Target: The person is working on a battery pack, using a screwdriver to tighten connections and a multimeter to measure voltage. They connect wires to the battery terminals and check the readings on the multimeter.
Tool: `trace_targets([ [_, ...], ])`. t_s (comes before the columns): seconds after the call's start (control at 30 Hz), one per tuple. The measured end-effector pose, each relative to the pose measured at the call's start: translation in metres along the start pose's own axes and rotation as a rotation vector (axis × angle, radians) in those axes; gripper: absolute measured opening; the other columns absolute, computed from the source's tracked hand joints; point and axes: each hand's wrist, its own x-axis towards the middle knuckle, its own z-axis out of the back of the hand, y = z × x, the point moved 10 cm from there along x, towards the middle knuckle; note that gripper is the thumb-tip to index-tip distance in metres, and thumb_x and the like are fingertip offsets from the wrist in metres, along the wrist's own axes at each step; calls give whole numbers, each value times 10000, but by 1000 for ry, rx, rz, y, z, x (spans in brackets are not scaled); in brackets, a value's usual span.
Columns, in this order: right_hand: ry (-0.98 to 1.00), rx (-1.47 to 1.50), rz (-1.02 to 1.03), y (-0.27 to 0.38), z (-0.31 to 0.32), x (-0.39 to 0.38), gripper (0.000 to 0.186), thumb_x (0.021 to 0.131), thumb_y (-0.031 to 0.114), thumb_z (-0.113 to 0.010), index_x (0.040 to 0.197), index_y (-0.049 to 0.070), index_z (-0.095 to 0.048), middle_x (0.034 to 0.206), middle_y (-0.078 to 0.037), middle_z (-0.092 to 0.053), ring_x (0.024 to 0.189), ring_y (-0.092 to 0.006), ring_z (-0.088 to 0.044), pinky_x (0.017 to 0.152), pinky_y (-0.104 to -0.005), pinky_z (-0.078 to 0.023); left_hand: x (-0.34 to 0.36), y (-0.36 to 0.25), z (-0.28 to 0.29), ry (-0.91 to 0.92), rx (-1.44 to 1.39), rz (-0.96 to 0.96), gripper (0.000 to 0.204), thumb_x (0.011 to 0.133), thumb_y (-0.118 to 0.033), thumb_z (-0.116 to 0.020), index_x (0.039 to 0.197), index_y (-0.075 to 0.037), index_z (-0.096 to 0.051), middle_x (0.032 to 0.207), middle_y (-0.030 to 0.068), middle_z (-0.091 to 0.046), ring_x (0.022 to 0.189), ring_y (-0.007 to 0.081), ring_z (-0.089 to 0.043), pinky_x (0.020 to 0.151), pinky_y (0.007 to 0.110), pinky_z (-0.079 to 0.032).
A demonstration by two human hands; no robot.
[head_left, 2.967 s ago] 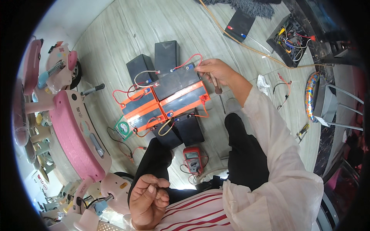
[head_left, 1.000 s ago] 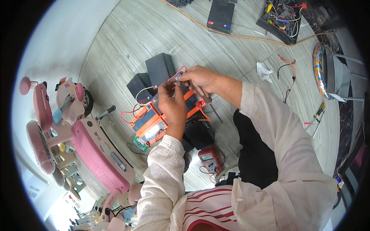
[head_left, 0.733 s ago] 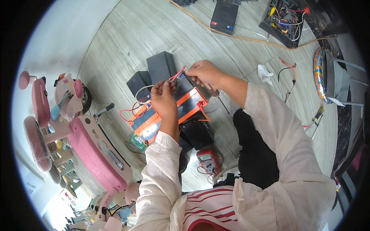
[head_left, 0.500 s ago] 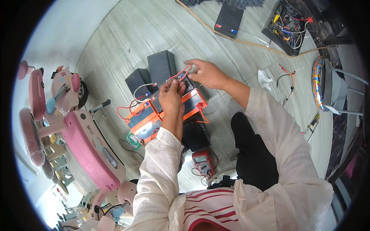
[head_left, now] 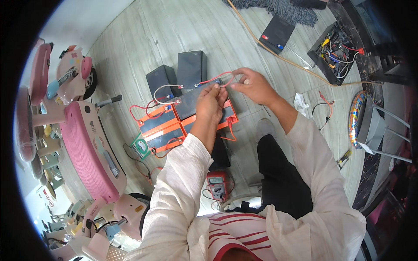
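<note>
A red wire [head_left: 216, 77] runs from the blue terminal of an upright black battery [head_left: 192, 67] and bends back in a loop. My left hand [head_left: 210, 104], thumb and fingers pinched together, grips the wire's other end above a flat black battery [head_left: 189, 103]. At the loop's right side, my right hand [head_left: 254, 89] has thumb and curled forefinger closed on the wire. Under the flat battery lie orange-and-black batteries [head_left: 162, 126] with red leads. A white wire [head_left: 160, 92] links the flat battery with the second upright black battery [head_left: 162, 79]. My left fingers hide part of the connection.
A red multimeter [head_left: 217, 185] lies near my knees. Another black battery [head_left: 277, 34] and a box of wires and connectors [head_left: 333, 54] are at the far right. Pink scooters [head_left: 93, 152] crowd the left. A screwdriver [head_left: 345, 158] and a loose cable [head_left: 323, 104] lie right.
The view has shifted, so the floor items sit differently in the picture. My left fingers have moved right along the flat battery's edge, toward my right hand. The red wire's loop is opened wider.
</note>
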Motion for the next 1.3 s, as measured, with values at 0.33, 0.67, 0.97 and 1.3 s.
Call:
trace_targets([
  [0.33, -418, 452, 201, 88, 92, -41, 236, 914, 80, -618, 1133, -2, -587, 922, -26, -579, 720, -82, -582, 605, -255, -522, -5, -15, -2, -67, -101, -120, 145, 981, -33, -571, 1115, 10, -536, 1056, 140, -635, 1008, 254, -679, 851, 306, -618],
  [0.67, -378, 590, 654, 147, 81, -82, 121, 980, 38, -551, 1086, -19, -550, 933, -62, -618, 831, -91, -627, 950, -344, -543, -5, -21, -11, -26, -176, -189, 242, 973, 54, -503, 1215, 43, -495, 1128, 188, -609, 1037, 272, -667, 891, 314, -607],
  [0.97, -253, 511, 663, 146, 40, -72, 130, 961, -22, -558, 1091, -18, -558, 1000, -66, -620, 860, -76, -622, 785, -264, -573, -10, -19, -5, -70, -55, -178, 271, 974, -12, -553, 1241, 21, -513, 1094, 141, -627, 956, 224, -680, 802, 294, -605],
  [1.3, -253, 423, 699, 155, 33, -74, 116, 968, -30, -497, 1077, -2, -527, 907, -41, -585, 820, -90, -589, 1082, -505, -439, -9, -21, -1, -58, 42, -243, 258, 951, -50, -621, 1198, 0, -561, 1067, 90, -644, 887, 149, -651, 775, 258, -571],
])
